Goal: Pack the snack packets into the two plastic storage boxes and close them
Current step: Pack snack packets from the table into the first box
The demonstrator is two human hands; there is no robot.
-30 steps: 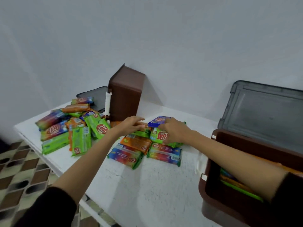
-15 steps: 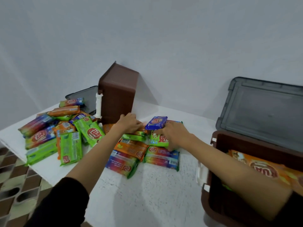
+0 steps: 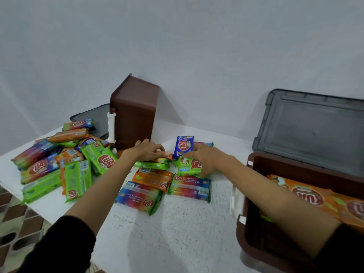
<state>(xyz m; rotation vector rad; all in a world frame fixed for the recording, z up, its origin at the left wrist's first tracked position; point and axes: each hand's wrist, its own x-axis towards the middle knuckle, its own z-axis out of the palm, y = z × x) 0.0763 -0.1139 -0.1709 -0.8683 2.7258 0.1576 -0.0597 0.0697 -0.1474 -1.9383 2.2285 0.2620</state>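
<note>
Table point(image 3: 177, 239): white and speckled, set against a plain wall; its near left edge drops to a tiled floor.
Loose pile point(image 3: 59, 166): well to the left of my left hand, with some packets close to that edge. I'd draw those inward, never push them outward.
Upright box point(image 3: 136, 115): brown, standing on end just behind my left hand, so there's no room to reach further back.
Left hand point(image 3: 147, 151): fingers bent down onto an orange packet point(image 3: 164, 160); I can't tell whether it is pinched.
Blue packet point(image 3: 184, 146): propped between my hands beside the right fingertips; I judge it likely to topple.
Right hand point(image 3: 205, 159): fingers and thumb curled round a green packet point(image 3: 189, 166).
Grip: I'd hold packets flat by their long edges and lift before swinging.
Open box point(image 3: 254, 186): to the right of my right hand, lid point(image 3: 315, 131) tipped back, orange packets point(image 3: 307, 197) inside. Open tabletop lies between, but I must rise over the wall and the white latch point(image 3: 235, 201).
</note>
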